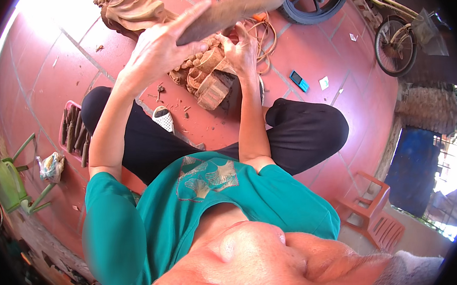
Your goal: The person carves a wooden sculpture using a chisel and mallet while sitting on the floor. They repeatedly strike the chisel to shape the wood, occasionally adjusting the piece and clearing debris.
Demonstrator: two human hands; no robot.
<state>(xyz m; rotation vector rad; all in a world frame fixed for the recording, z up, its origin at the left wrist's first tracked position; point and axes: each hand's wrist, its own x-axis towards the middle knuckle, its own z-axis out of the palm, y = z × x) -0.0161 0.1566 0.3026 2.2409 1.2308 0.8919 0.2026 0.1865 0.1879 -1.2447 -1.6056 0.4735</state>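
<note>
In front of me on the floor sits a brown wood carving (212, 92) with rounded, knobbly shapes and a squared end. My left hand (161, 49) is raised over it, closed around one end of a long, flat brown block (230, 11). That block is blurred and looks like wood; its exact kind I cannot make out. Lower and to the right, my right hand (242, 51) has curled fingers at the carving's far right side. What those fingers hold, if anything, is hidden. A second carving with folded drapery (133, 10) lies beyond my left hand.
Wood chips (160, 91) litter the red tiles near a white sandal (163, 119). At left are a pink basket of tools (74, 133) and a green stool (6, 182). A blue phone (299, 81), orange cord (272, 47), dark wheel (317, 15) and red plastic chair (368, 209) are rightward.
</note>
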